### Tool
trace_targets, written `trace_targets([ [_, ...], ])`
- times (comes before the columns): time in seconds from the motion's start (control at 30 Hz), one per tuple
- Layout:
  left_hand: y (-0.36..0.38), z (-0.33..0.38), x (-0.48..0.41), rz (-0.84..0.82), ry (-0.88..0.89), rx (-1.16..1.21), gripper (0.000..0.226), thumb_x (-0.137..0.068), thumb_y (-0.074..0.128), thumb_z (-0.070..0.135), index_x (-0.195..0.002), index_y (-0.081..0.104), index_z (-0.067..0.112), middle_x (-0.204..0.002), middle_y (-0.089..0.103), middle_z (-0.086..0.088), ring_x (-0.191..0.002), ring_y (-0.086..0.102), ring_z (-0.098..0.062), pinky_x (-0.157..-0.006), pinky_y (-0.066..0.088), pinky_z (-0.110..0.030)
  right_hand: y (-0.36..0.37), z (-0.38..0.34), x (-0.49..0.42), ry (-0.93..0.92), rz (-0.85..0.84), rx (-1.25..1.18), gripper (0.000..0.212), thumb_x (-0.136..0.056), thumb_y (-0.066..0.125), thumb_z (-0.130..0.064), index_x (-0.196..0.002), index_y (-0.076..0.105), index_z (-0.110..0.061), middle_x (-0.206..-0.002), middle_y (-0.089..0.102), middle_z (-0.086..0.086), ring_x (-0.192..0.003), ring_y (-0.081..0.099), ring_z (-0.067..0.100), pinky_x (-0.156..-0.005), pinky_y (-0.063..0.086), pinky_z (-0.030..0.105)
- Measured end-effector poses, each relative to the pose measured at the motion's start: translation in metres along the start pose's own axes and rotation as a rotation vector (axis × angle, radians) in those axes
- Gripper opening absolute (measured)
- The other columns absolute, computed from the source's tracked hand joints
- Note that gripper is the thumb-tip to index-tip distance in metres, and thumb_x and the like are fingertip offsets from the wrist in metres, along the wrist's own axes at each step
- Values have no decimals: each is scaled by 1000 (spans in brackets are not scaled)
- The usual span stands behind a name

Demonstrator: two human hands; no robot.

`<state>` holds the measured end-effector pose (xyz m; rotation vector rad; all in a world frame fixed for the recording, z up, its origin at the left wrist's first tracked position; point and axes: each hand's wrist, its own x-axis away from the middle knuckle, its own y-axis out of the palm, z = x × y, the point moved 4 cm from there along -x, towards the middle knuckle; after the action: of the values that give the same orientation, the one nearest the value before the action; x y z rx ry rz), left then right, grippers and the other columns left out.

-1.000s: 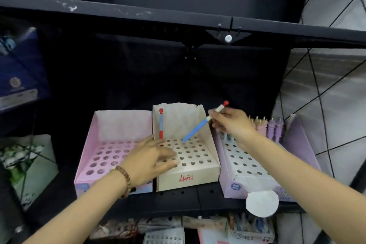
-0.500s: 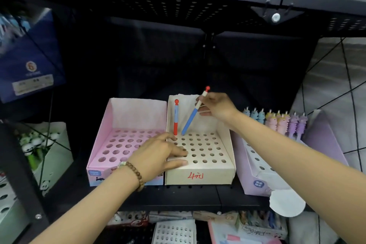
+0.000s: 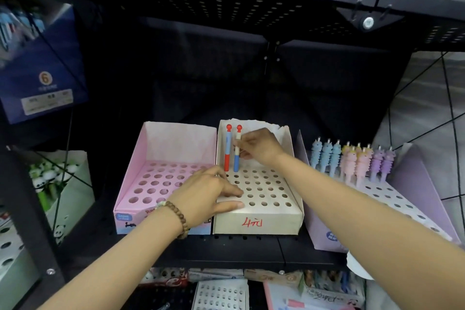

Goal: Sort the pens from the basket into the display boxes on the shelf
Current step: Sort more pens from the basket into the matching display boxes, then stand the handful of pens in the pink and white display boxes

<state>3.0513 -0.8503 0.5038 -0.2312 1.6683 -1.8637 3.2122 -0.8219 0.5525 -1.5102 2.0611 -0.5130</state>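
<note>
A cream display box point(image 3: 259, 221) with a grid of holes and red writing on its front sits mid-shelf. In its back row stands a pen with a red lower half point(image 3: 227, 156). Right beside it a blue pen with a red ball top point(image 3: 237, 158) stands upright in a hole, and my right hand point(image 3: 256, 147) pinches its upper part. My left hand point(image 3: 208, 195) rests flat on the box's front left corner, fingers straight. The basket is not in view.
An empty pink holed box point(image 3: 161, 148) stands to the left of the cream one. A lilac box point(image 3: 407, 184) on the right holds several pastel character pens point(image 3: 352, 158). Black shelf boards run above and below. More boxes lie on the lower shelf.
My right hand swung the blue pen from tilted to upright and set it into a back-row hole beside the red-bottomed pen. My left hand stayed on the box.
</note>
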Motion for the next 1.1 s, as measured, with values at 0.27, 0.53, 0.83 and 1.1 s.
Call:
trace_targets([
  [0.27,-11,12,4,30,-25,12,43,-89,42,58,-125,56,40,-131,53,10,-128,36,-7,-115,10,-31,-18,-6,36,10,-35,-62,35,-92,60,-21,-124,58,-6,-117,64,12,-104,64,23,-85,52,27],
  [0.53,8,127,10,87,179,377,53,-85,36,61,-121,61,32,-117,60,12,-112,48,-2,-96,36,-17,-120,23,188,80,-95,-258,19,-92,57,-26,-109,64,-21,-103,73,-2,-93,70,13,-74,56,19],
  [0.83,141,273,19,-267,321,673,30,-94,52,38,-120,62,26,-116,61,15,-104,53,4,-93,41,-17,-159,209,379,669,-220,-37,26,-95,55,-24,-112,64,-6,-103,67,1,-97,63,18,-79,51,20],
  [1.1,225,291,51,-411,244,552,34,-92,44,50,-116,62,34,-122,61,12,-115,54,-6,-96,44,-32,-90,336,458,874,-368,191,41,-95,54,-32,-121,57,0,-125,59,18,-116,56,25,-98,38,33],
])
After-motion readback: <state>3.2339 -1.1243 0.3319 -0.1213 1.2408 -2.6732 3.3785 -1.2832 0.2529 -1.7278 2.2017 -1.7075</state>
